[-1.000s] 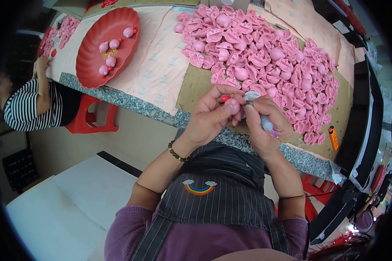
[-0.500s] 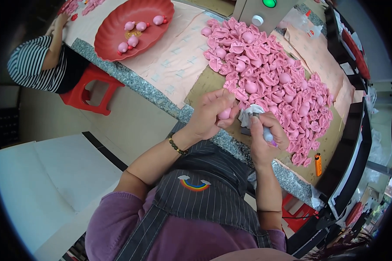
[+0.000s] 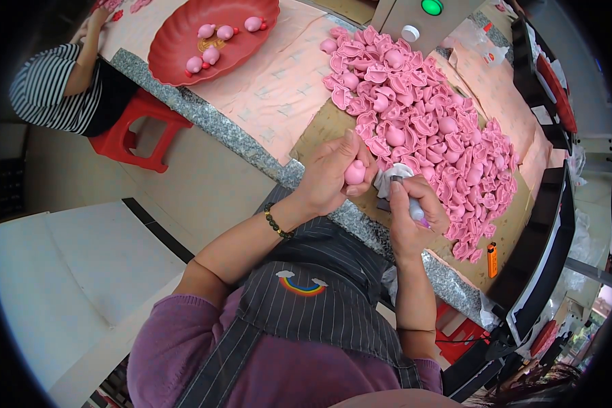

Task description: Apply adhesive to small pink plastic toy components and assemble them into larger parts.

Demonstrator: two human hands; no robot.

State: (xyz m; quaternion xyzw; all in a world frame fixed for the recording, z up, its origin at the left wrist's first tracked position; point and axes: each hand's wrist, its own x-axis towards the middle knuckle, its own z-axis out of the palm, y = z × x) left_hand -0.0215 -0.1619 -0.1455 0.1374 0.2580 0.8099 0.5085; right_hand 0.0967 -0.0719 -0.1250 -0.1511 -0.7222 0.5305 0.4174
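My left hand point(image 3: 330, 178) is closed around a small, round pink piece point(image 3: 355, 173), whose smooth side shows between the fingers. Close beside it, my right hand point(image 3: 415, 221) grips a small pale bottle point(image 3: 416, 208) with a dark tip pointing toward the left hand. A crumpled white cloth or tissue point(image 3: 389, 181) lies by the bottle's tip; whether the fingers touch it I cannot tell. Just beyond both hands spreads a heap of pink shell-like pieces point(image 3: 421, 122), with several round pink ones among them.
A red scalloped tray point(image 3: 173, 51) holding several pink balls with red bits stands at the far left. An orange lighter point(image 3: 492, 260) lies at the right. A metal box with a green light point(image 3: 431, 7) rises behind the heap. A person in stripes point(image 3: 51, 88) sits by a red stool point(image 3: 139, 139).
The pink piece has turned slightly in my left hand, and more of its round side shows. My right hand keeps its hold on the bottle. The whole view has shifted a little.
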